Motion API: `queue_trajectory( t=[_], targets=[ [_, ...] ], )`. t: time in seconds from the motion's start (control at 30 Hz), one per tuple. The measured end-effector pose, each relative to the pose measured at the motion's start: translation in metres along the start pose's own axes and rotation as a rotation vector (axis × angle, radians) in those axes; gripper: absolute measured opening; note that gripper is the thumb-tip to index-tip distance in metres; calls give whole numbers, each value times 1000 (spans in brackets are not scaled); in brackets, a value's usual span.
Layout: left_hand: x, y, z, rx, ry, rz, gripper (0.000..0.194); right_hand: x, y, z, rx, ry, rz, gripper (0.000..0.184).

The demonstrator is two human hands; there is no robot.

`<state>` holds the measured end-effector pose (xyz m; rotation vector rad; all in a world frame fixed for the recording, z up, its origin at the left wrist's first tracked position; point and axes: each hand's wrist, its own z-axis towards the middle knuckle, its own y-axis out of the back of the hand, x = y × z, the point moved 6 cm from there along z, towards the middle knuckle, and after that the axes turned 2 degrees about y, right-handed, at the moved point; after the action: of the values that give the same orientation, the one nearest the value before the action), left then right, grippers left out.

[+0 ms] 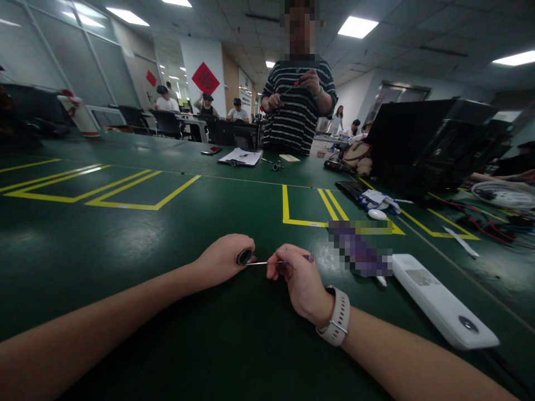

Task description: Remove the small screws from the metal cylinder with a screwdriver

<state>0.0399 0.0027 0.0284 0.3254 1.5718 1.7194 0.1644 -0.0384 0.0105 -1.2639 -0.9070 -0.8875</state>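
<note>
My left hand (228, 259) is closed around a small dark round part with a shiny ring-shaped end (244, 257), which faces right. In my right hand (298, 278), the fingers pinch a thin screwdriver (261, 263). Its slim metal shaft points left and reaches the lower edge of the round part; whether the tip touches it I cannot tell. A bit of purple handle shows behind the fingers. Both hands are just above the green table (200, 345). A pale watch strap (336, 317) circles my right wrist.
Right of my hands lie a blurred purple packet (361, 250), a long white device (443, 301) and a white mouse-like object (377, 214). Behind them are a black case (430, 145) and loose wires (497, 231). Across the table, a person (296, 106) stands near a clipboard (240, 156).
</note>
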Motion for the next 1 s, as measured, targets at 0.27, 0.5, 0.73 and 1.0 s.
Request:
queue_trajectory(
  t=[0.27, 0.5, 0.73, 1.0],
  targets=[
    [3, 0, 1, 4, -10, 0, 16, -3, 0, -1, 31, -6, -85, 21],
    [7, 0, 2, 9, 37, -31, 18, -3, 1, -1, 37, 4, -175, 22],
    [8, 0, 2, -9, 42, -83, 20, 0, -2, -3, 59, -12, -311, 21],
    [7, 5, -1, -64, 88, -87, 22, 2, -2, -2, 48, -1, -366, 23]
  ],
)
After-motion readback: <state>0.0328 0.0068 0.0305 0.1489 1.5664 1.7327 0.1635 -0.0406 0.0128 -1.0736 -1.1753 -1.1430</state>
